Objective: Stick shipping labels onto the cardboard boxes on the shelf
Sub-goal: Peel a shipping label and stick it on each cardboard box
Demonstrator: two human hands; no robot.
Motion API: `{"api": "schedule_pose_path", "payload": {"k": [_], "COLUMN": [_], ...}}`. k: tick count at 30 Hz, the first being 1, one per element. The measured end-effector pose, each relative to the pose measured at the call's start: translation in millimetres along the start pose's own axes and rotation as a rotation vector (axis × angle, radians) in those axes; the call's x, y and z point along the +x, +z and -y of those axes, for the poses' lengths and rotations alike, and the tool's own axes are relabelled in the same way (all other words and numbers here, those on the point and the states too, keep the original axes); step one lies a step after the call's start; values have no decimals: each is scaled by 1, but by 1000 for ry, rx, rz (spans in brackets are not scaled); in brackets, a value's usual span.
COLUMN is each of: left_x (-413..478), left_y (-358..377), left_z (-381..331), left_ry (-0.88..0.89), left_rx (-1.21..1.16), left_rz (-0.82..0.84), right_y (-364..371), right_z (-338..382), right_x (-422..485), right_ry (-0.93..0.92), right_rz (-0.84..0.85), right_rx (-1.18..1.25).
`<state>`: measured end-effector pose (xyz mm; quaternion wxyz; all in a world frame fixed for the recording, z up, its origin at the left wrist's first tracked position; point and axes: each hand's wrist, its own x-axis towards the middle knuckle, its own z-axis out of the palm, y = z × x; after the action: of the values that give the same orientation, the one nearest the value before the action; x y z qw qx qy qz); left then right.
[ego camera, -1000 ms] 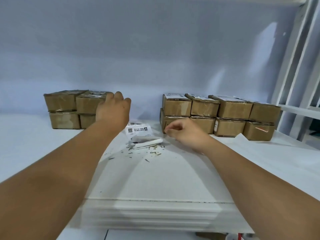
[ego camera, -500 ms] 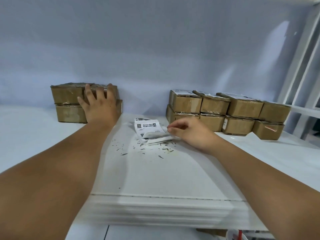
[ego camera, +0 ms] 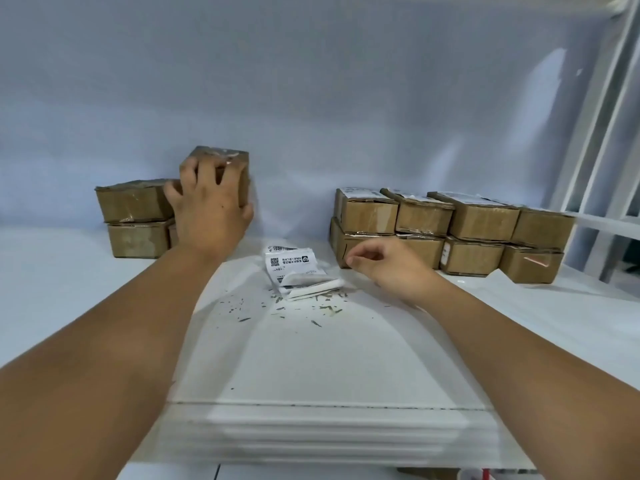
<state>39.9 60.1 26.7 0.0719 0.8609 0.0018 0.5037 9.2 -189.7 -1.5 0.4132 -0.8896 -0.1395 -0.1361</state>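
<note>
Upper left of centre, the left grip, a bare hand, grasps one cardboard box from the front. Its fingers are spread over the box's near face and top edge, and its thumb is at the lower right corner. The box is held higher than the left stack beside it, where two brown boxes sit one on the other at the back of the white shelf. No label shows on the top of the held box.

Right of centre, the right grip is released: fingers loosely curled, nothing in them, hovering just right of the labels. These lie mid-frame as a small loose heap of white slips, one showing a printed code and dark text. They rest on the far end of a thick pile of white sheets that runs down to the bottom edge of the frame. Small dark scraps are scattered on the sheets just below the labels.

Behind the right grip, the right stack stands in two tiers against the blue wall, and several of its top boxes carry white labels. A white frame rises along the right edge.
</note>
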Motion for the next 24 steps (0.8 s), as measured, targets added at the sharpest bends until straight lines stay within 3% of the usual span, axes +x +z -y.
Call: {"api": "schedule_pose_path", "payload": {"k": [4,6,11,15,18,20,21,24], "left_x": [-4,-11,-26,-34,-34,-34,-33,-25], "left_y": [-18,-20,-18,-12,-11,-18,-23,-39], "left_z": [-40,-58,-90,-97,-97,-102,-106,-121], "left_ry": [249,374,581,745,845,782,671,153], "left_rx": [-106,-134,-133,-131,-197,-364,-496,-904], "left_rz": [-168,-214,-241,-292,-251,-158,-91,171], "right_y": [-6,-9,-20,-23,-25,-29,-30,-34], "right_z": [8,15,18,13,7,6,5,1], "right_x": [-1,-3,-1,2,6,5,5,2], "right_ry": [-6,27,127,77,79,92,96,131], "right_rz": [-39,-56,-31,14,-79,-113,-100,39], "right_rx": [170,380,890,1084,1155,1182,1195,1103]}}
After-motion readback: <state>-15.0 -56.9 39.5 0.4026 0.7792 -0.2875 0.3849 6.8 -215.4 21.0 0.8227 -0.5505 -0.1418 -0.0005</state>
